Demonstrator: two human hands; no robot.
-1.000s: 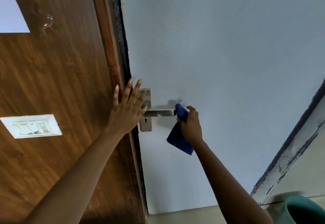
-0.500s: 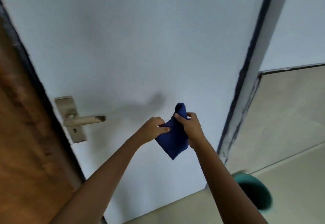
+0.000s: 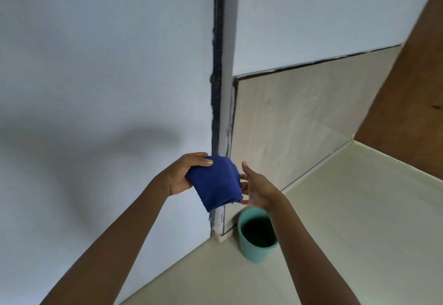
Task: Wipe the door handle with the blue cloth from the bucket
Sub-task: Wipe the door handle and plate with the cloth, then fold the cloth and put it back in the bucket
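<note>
Passing the blue cloth (image 3: 217,182) into the left hand (image 3: 181,176), above the bucket (image 3: 257,238).
Since a second ago the handle has left view; left fingers (image 3: 200,162) pinch the cloth, right hand (image 3: 257,191) spread open beside it. Wiping looks finished.

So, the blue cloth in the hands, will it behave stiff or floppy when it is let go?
Probably floppy: the blue cloth drapes and folds over the left hand. It looks light, since that hand alone carries it while the right hand is open beside it. Likely it would drop limp, not roll.
</note>
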